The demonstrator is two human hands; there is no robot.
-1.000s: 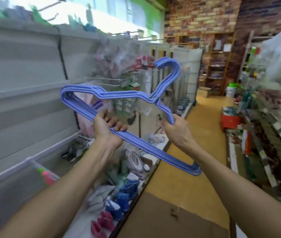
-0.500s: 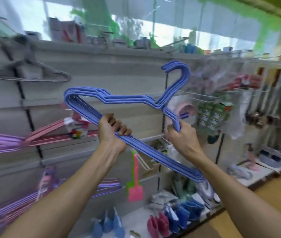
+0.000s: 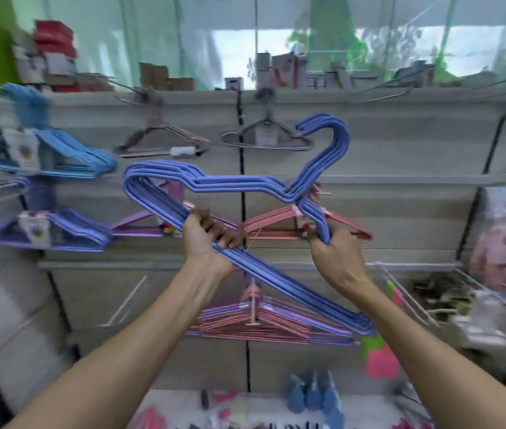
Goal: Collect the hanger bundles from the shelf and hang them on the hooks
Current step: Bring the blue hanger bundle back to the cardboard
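I hold a bundle of blue hangers up in front of the slatted display wall, tilted with its hooks pointing up and right. My left hand grips the long bottom bars near their left end. My right hand grips the right shoulder just below the neck. Bare wire hooks stick out of the wall at the upper right. Behind the bundle hang other hanger bundles: pink, grey, light blue, purple.
A low pink and purple hanger bundle hangs below my hands. Boxes stand along the top shelf. A wire basket with goods juts out at the right. Small blue and pink items lie on the bottom shelf.
My view has swung left from the aisle to face the display wall. Both hands keep the same grip on the blue bundle, which stays raised in front of me.
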